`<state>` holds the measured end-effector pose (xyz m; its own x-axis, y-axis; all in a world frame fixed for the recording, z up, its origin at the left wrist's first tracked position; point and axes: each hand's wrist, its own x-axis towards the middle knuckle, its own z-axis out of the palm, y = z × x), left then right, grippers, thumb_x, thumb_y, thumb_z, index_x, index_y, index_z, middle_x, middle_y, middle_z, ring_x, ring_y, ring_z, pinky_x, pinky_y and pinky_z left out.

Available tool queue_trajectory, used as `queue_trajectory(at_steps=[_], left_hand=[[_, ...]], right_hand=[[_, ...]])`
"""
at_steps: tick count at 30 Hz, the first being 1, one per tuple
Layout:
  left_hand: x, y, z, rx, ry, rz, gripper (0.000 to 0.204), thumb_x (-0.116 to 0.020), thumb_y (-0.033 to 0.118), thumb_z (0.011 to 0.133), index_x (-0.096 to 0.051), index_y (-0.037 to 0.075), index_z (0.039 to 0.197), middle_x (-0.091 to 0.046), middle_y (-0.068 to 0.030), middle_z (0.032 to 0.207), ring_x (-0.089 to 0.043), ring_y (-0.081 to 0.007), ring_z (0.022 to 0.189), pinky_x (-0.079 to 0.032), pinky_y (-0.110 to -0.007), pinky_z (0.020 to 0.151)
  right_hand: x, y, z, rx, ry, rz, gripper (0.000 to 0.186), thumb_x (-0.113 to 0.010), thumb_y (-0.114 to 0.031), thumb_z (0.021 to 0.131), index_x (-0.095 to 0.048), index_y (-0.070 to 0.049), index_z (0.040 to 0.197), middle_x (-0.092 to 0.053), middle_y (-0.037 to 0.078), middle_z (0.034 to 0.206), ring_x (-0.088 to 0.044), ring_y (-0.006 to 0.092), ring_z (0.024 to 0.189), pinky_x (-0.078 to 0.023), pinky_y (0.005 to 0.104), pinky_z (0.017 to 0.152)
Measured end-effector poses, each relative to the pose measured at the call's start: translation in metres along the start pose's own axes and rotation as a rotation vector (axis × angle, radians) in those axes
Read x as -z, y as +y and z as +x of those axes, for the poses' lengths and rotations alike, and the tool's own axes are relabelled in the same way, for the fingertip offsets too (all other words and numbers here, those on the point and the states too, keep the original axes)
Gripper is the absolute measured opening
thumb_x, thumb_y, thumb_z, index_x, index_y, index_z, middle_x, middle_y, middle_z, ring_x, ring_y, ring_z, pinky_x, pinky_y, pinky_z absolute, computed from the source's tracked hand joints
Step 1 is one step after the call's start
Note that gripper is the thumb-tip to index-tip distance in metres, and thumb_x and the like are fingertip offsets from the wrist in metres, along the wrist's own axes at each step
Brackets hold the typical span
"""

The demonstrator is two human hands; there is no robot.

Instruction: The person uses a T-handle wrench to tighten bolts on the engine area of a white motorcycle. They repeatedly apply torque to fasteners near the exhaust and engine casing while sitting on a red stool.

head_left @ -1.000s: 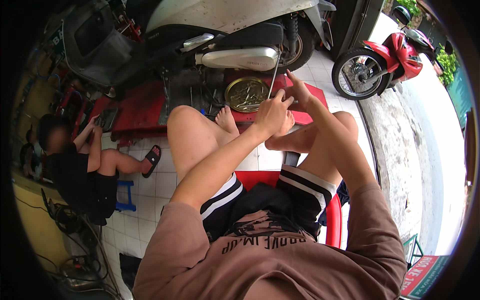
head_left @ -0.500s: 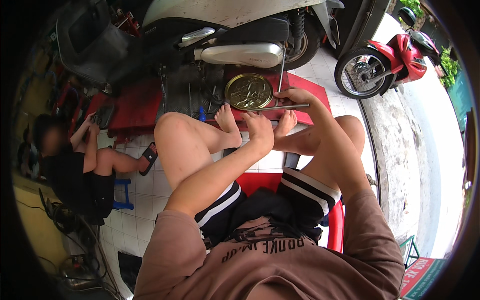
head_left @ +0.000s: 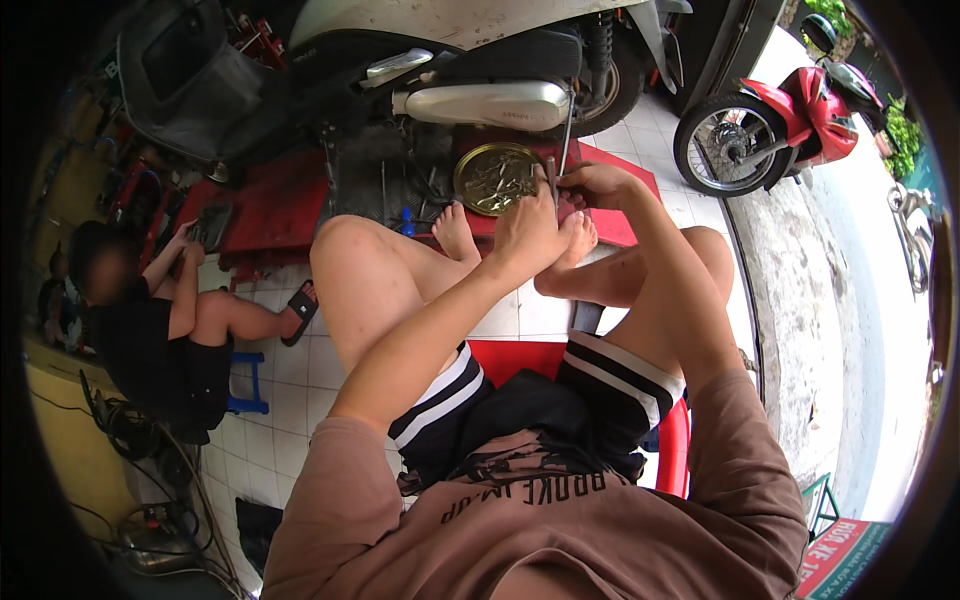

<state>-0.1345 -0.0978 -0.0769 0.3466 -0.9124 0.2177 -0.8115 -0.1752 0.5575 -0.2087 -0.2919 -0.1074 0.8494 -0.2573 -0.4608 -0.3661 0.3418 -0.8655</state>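
A long metal T-handle wrench [head_left: 566, 135] runs from beside the silver engine cover [head_left: 485, 105] of a scooter down toward me. Its far end is too small to make out. My left hand [head_left: 528, 228] is closed around the wrench's crossbar, which now points away from me. On the shaft close by, my right hand [head_left: 600, 184] has its fingers pinched. Just left of my hands lies a round gold tin [head_left: 459, 185] with several small metal parts in it, partly covered by my left hand.
The scooter stands on a red platform [head_left: 275, 220], where a blue piece [head_left: 407, 222] lies near my bare feet. To the left another person [head_left: 140, 340] sits on a blue stool [head_left: 248, 385], holding something dark. A red motorbike [head_left: 790, 120] is parked at the right.
The crossbar has swung from lying sideways to pointing away from me. My left hand has moved right and slightly forward with it, while my right hand has stayed near the shaft.
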Motion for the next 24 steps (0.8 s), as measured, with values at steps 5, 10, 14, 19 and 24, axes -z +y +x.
queue_trajectory(at_steps=[5,10,14,19,24], left_hand=[[-0.022,0.006,-0.028,-0.374,-0.114,0.144,0.07,-0.06,0.023,0.084,-0.027,0.014,0.145,-0.06,-0.021,0.092,-0.063,-0.0398,0.07,-0.052,-0.048,0.066],[-0.031,-0.011,-0.028,-0.085,-0.391,0.364,0.071,-0.063,0.028,0.081,-0.032,0.014,0.142,-0.066,-0.0183,0.089,-0.067,-0.035,0.078,-0.053,-0.046,0.069],[-0.023,-0.024,-0.013,0.147,-0.281,0.43,0.078,-0.068,0.033,0.077,-0.035,-0.001,0.138,-0.067,-0.0206,0.092,-0.068,-0.033,0.083,-0.054,-0.042,0.071],[-0.002,-0.005,-0.016,-0.166,0.04,0.364,0.076,-0.063,0.028,0.082,-0.027,0.005,0.145,-0.065,-0.0162,0.077,-0.065,-0.0327,0.065,-0.053,-0.045,0.058],[-0.027,-0.014,-0.02,-0.144,-0.37,0.425,0.066,-0.059,0.027,0.082,-0.035,0.009,0.141,-0.068,-0.0141,0.086,-0.068,-0.0303,0.073,-0.054,-0.042,0.063]], right_hand=[[-0.003,-0.003,0.004,-0.096,0.078,-0.055,0.016,-0.06,-0.019,0.091,-0.064,-0.004,0.089,-0.051,-0.002,0.066,-0.042,0.008,0.056,-0.035,0.023,0.053],[-0.006,-0.005,0.0,-0.07,0.079,-0.007,0.016,-0.057,-0.02,0.092,-0.062,-0.005,0.088,-0.051,-0.001,0.067,-0.04,0.0074,0.057,-0.034,0.0225,0.053],[0.009,0.003,0.016,-0.014,0.066,-0.061,0.016,-0.055,-0.02,0.093,-0.06,-0.006,0.086,-0.053,0.0,0.069,-0.043,0.0096,0.058,-0.035,0.0242,0.055],[0.001,0.0,0.006,0.011,0.126,-0.008,0.025,-0.048,-0.028,0.097,-0.06,-0.009,0.086,-0.054,0.0,0.07,-0.045,0.0111,0.059,-0.037,0.027,0.057],[-0.004,-0.004,0.013,-0.042,0.162,0.03,0.036,-0.042,-0.039,0.098,-0.059,-0.01,0.087,-0.049,-0.001,0.065,-0.04,0.0104,0.057,-0.033,0.0257,0.055]])
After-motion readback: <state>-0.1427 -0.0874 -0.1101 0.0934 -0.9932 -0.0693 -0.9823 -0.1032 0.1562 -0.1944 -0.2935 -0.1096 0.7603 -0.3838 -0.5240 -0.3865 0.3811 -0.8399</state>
